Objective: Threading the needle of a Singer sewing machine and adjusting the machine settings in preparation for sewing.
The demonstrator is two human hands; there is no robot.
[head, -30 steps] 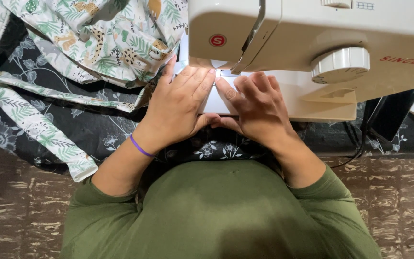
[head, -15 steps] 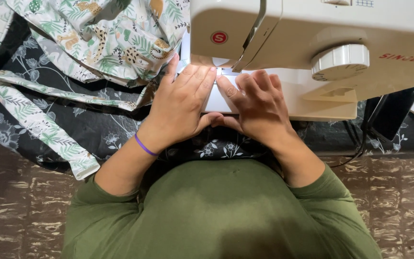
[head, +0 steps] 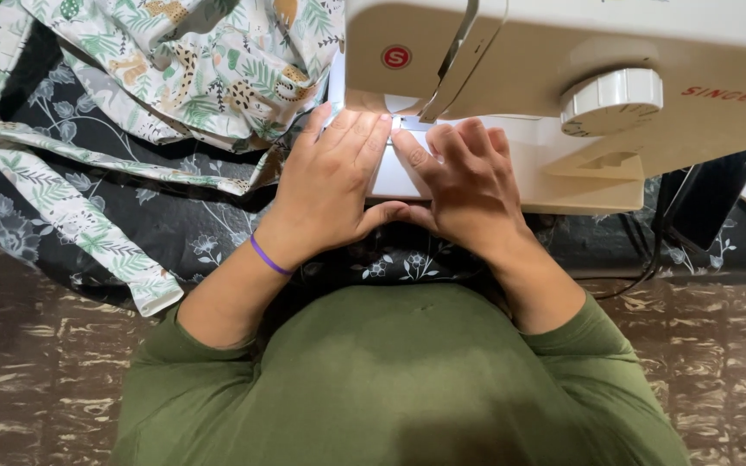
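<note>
Fabric (head: 218, 78) bunched at 10 o'clock; your left hand (head: 334, 185) and right hand (head: 468, 181) lie flat, thumbs touching, under sewing machine (head: 563, 60). Keep fingertips beside needle.

Printed fabric (head: 192, 60) slightly further left

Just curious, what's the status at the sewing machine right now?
Left hand and right hand flat on white piece under sewing machine. Printed fabric bunched left.
</note>
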